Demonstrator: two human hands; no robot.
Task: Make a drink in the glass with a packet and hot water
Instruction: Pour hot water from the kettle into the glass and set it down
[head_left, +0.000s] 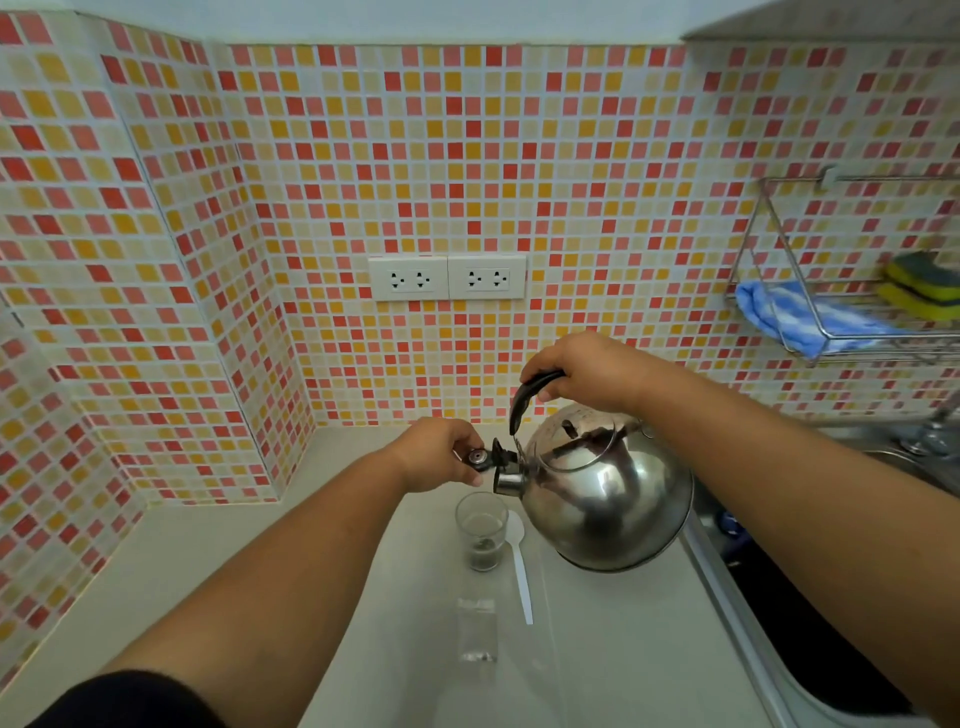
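Observation:
A clear glass (481, 535) stands on the pale counter (218, 561) with dark powder at its bottom. A steel kettle (608, 499) hangs tilted above and to the right of it, its spout over the glass rim. My right hand (587, 371) grips the kettle's black handle. My left hand (441, 454) pinches the spout's whistle cap (480, 458), which is flipped up. A white plastic spoon (519, 566) lies just right of the glass. A clear, emptied packet (477, 631) lies in front of the glass. No stream of water is visible.
A tiled wall with two double sockets (447, 278) rises behind. A wire rack (852, 312) holding a blue cloth and sponges hangs at right. A steel sink (810, 649) with a tap sits right of the counter edge.

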